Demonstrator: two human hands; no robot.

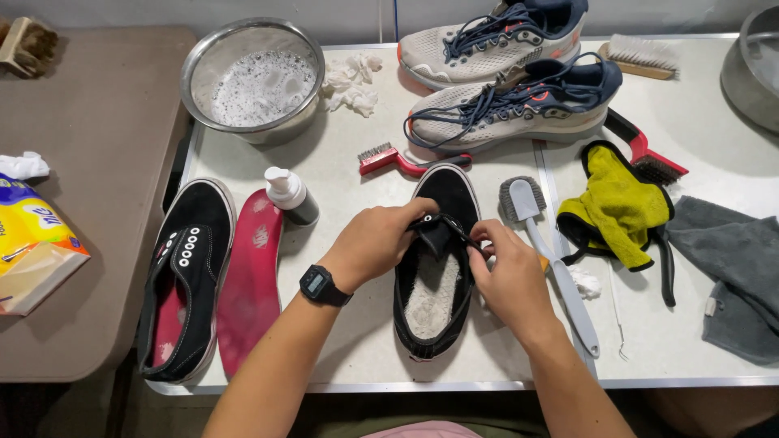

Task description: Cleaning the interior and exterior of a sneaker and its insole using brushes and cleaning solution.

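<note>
Now both hands, left hand [375, 243] and right hand [505, 272], on black shoe [434, 268].

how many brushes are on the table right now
5. A red brush beside the bowl, a grey brush by the right hand, a red-handled one by the yellow cloth, a wooden one top right, another top left. More may be hidden.

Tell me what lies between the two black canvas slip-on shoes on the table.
Head view: a red insole lying flat and a small white-capped pump bottle.
</note>
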